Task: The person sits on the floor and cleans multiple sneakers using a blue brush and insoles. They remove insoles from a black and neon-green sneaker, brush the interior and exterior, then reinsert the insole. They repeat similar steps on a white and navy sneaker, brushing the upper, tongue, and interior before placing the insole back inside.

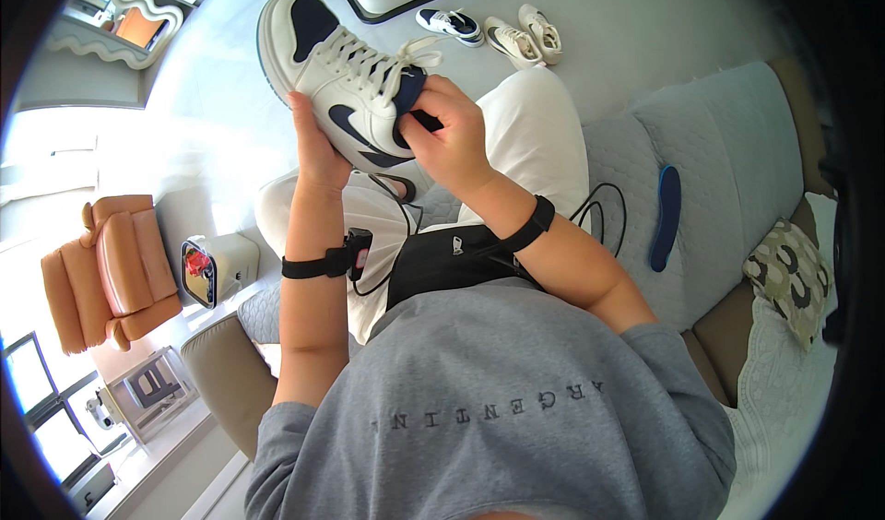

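Note:
A white and navy sneaker (pixel 352 98) with tied white laces is held up before me, its toe towards the upper left. My left hand (pixel 318 143) supports it from below, the thumb along the sole's edge. At the ankle opening, my right hand (pixel 449 129) grips the shoe by the tongue and collar. Its fingertips go partly into the opening, so what they touch inside is hidden. On the quilted grey sofa cover (pixel 622 167) to my right lies a dark blue insole (pixel 666 219), apart from both hands.
On the floor ahead are another navy and white sneaker (pixel 451 25) and a pair of cream sneakers (pixel 523 38). A white bin (pixel 238 264) and a tan armchair (pixel 114 271) stand to the left. Black cables (pixel 608 188) run beside my lap. A patterned cushion (pixel 788 278) rests at right.

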The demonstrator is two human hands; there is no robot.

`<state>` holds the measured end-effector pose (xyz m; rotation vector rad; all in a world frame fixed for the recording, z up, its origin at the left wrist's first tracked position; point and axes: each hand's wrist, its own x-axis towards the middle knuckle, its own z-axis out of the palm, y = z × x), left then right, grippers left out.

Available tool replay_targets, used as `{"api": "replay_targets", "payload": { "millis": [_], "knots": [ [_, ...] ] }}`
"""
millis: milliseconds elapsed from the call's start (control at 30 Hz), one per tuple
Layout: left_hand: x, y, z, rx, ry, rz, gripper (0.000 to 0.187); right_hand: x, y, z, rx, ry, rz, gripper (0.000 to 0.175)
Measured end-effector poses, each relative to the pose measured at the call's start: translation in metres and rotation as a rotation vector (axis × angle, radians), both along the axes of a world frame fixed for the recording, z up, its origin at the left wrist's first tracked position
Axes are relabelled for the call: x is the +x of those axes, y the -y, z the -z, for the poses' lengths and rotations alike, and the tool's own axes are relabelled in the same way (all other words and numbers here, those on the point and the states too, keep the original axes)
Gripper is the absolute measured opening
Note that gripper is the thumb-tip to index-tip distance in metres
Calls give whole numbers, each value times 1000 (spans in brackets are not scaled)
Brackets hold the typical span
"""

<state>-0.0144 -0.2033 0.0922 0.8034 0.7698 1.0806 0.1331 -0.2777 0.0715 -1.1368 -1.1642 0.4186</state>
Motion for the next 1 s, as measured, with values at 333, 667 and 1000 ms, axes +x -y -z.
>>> {"api": "replay_targets", "payload": {
  "millis": [333,667,1000],
  "knots": [
    [16,24,4,34,-9,34,79,-6,9,-23,1,-50,109,20],
    [-7,-1,-5,55,-5,-89,76,48,18,-53,-317,146,-248,15],
    [-4,2,9,72,-17,20,76,14,8,-23,-283,121,-261,16]
  ]
}}
